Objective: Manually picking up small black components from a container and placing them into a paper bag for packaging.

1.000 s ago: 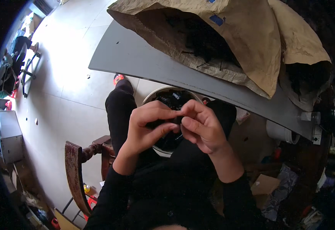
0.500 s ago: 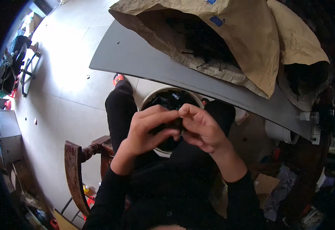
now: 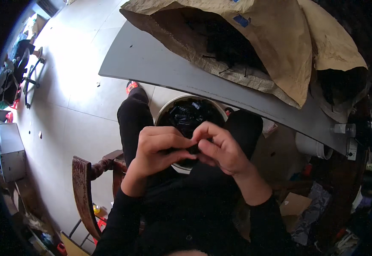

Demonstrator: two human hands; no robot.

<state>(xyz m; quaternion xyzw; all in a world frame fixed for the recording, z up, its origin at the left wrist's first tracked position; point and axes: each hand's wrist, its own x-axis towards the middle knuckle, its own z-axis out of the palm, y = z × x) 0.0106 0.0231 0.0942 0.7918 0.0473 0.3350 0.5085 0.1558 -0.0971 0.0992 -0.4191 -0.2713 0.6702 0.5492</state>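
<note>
My left hand (image 3: 158, 149) and my right hand (image 3: 222, 147) meet fingertip to fingertip over a round pale bucket (image 3: 158, 114) between my knees. The left fingers are bent toward the thumb, and the right thumb and fingers curl into a pinch. Something small and dark seems to lie between them, but it blends with what is behind and I cannot make it out. Many shiny black pieces (image 3: 186, 113) fill the bucket; my hands cover its near part.
A grey tabletop (image 3: 160, 64) slants across in front, bearing large open brown paper sacks (image 3: 279, 55) with black pieces inside. A clear container (image 3: 344, 129) stands at its right end. At my left is a worn wooden chair arm (image 3: 82, 192); a white bin (image 3: 311, 145) sits under the table.
Both hands have come slightly down and nearer to me, uncovering more of the bucket's black pieces. Their fingertips still meet, and the right fingers have curled further.
</note>
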